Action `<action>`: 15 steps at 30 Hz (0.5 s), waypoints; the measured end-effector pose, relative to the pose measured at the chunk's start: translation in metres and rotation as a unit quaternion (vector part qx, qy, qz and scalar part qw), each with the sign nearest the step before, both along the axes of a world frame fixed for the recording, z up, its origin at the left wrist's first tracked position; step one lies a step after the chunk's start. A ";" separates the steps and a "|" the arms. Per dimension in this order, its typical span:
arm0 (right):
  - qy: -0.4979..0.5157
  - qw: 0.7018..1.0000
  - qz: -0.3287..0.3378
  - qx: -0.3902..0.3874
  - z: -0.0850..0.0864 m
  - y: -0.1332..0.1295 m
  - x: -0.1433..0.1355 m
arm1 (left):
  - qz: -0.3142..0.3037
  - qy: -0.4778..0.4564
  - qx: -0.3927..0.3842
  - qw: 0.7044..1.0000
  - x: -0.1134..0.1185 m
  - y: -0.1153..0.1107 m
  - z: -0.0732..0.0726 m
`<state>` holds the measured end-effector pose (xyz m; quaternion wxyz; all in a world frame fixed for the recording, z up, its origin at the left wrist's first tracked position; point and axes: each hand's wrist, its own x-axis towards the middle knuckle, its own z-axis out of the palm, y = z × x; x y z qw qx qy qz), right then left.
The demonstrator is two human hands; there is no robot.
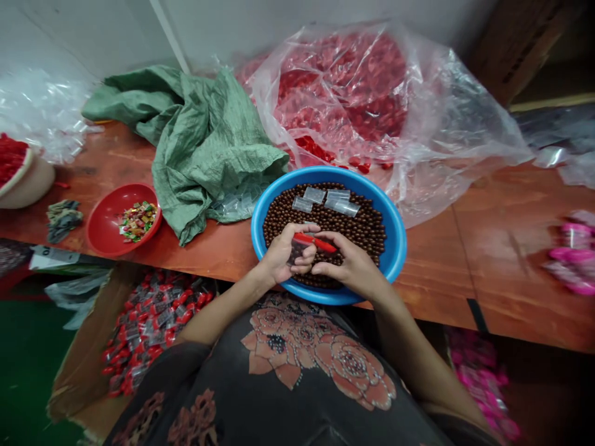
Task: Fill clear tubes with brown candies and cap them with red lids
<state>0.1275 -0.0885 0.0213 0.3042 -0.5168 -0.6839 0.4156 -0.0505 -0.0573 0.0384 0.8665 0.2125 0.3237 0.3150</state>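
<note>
Much of the clear container (298, 250) is covered by the left hand (289, 255), whose fingers are curled closed around it, so its full outline and contents are hard to make out. The red piece (320, 242) at its far side lies over the blue basin (398, 248), between both hands, its long axis running mostly left to right with the right end slightly nearer; its left end is partly hidden by the left hand. The right hand (351, 263) is half open, thumb and forefinger parted about that right end, the forefinger apparently touching it; its other fingers are hidden. Beneath them, the wrists and hands cover part of the brown beads (369, 232), with clear sleeves (343, 203) on the far side. The basin's near rim reaches the near edge of the table (432, 272), close to the person's body. A plastic bag (344, 93) crowds the far rim and green cloth (204, 142) the far left, while bare tabletop lies open to the right. Pink items (576, 254) at far right are blurred and cut off.
</note>
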 end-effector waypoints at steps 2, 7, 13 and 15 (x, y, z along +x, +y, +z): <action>0.077 0.997 -0.010 -0.026 0.001 0.000 -0.002 | -0.009 -0.031 -0.022 0.999 -0.001 0.002 0.000; 0.200 0.975 -0.088 -0.045 0.001 0.006 0.001 | -0.033 -0.069 -0.041 0.996 0.000 0.004 -0.004; -0.175 0.981 -0.058 0.066 -0.017 0.016 0.023 | 0.064 0.019 0.069 0.995 0.001 0.003 -0.005; -0.280 0.956 0.017 0.085 -0.026 0.016 0.028 | 0.088 0.053 0.095 0.990 0.001 0.003 -0.004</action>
